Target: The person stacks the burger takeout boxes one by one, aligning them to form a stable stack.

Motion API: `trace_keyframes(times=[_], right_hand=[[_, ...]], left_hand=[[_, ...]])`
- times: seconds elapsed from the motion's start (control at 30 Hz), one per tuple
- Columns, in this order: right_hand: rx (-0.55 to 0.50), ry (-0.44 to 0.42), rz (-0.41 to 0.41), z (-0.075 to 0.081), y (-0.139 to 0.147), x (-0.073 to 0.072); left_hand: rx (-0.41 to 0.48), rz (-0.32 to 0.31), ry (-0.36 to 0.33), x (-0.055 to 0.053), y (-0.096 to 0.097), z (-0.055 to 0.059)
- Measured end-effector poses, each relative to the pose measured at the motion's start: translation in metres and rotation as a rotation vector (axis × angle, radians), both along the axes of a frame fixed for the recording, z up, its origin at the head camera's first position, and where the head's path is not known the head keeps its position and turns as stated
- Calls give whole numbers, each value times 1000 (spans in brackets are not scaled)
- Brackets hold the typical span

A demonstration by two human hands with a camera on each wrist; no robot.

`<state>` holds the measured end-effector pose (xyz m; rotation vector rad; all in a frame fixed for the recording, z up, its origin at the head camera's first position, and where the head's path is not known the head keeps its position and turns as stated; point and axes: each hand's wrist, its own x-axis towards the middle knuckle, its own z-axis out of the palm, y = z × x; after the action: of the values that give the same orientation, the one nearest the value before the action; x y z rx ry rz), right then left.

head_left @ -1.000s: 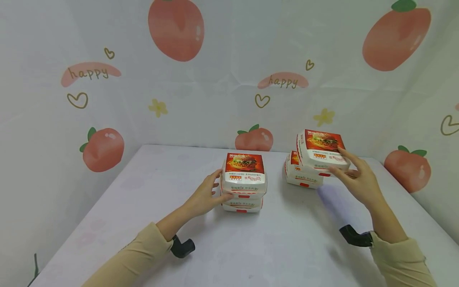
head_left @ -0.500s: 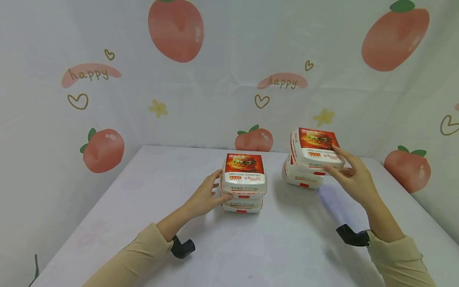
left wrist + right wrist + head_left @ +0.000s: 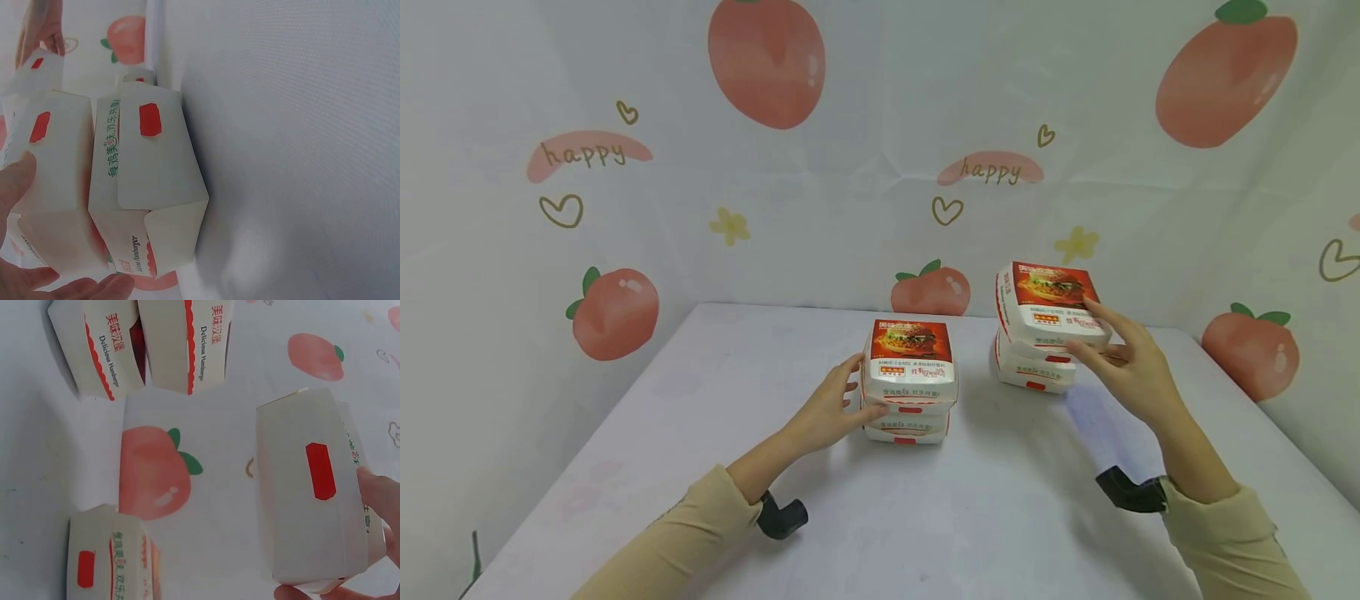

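Two white hamburger boxes with red burger-print lids stand stacked mid-table, the upper box point(image 3: 913, 371) on the lower box point(image 3: 908, 428). My left hand point(image 3: 823, 414) holds the upper one, thumb on its front and fingers along its left side; the left wrist view shows the thumb near the red tab of this box point(image 3: 59, 162). My right hand point(image 3: 1138, 375) grips another hamburger box point(image 3: 1048, 312) by its right side, slightly tilted. That box hangs above a fourth-looking matching box point(image 3: 1036, 372) at the back right; the right wrist view shows a gap between the held box point(image 3: 297, 512) and the box below point(image 3: 103, 562).
The white table point(image 3: 737, 367) ends at a white backdrop point(image 3: 820, 217) printed with peaches, hearts and "happy". A black wrist piece point(image 3: 782, 517) sits under the left cuff, another black wrist piece point(image 3: 1131, 492) by the right cuff.
My right hand has moved the held box leftward, so it now lies more squarely over the back-right box. The left hand and the middle stack have stayed in place.
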<state>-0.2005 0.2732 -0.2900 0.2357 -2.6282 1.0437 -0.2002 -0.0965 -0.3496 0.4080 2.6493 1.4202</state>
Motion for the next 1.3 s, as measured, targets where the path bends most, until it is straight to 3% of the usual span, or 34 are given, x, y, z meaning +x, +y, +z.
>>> trace_keyframes(times=[1.3], right_hand=[[-11, 62, 73, 8, -36, 5]], left_hand=[[-5, -2, 24, -2, 1, -1]])
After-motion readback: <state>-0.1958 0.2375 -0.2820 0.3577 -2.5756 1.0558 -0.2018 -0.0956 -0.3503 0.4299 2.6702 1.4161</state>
